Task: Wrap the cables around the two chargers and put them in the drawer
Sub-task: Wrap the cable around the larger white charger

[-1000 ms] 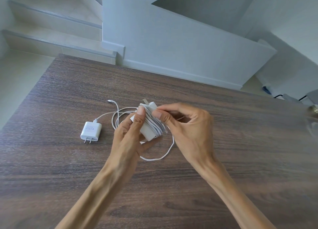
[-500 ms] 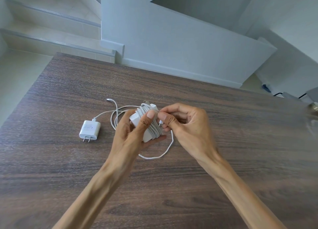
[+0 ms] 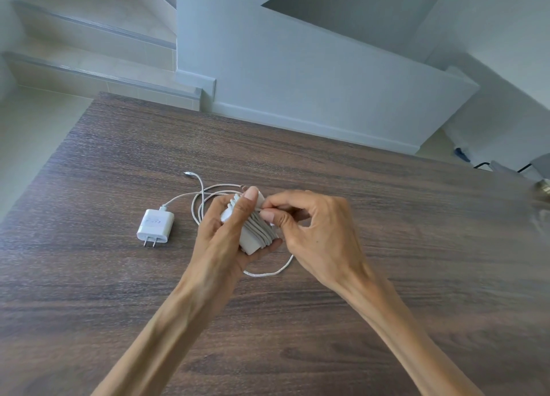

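Note:
My left hand (image 3: 221,238) holds a large white charger (image 3: 256,235) just above the dark wooden table (image 3: 387,217), thumb pressed across the white cable wound around it in several turns. My right hand (image 3: 312,229) pinches the end of that cable against the charger's right side. A smaller white charger (image 3: 155,226) lies flat on the table to the left, prongs toward me. Its own thin white cable (image 3: 200,200) runs loose in loops behind my left hand, and one loop shows below my hands. No drawer is in view.
The table's far edge runs diagonally across the view; beyond it are tiled stair steps (image 3: 89,68) and a pale low wall (image 3: 297,77). A dim metallic object (image 3: 543,187) sits at the table's right edge.
My right hand has brought the cable end in against the wrapped charger, and my left thumb has slid up over the windings. The small charger has not moved.

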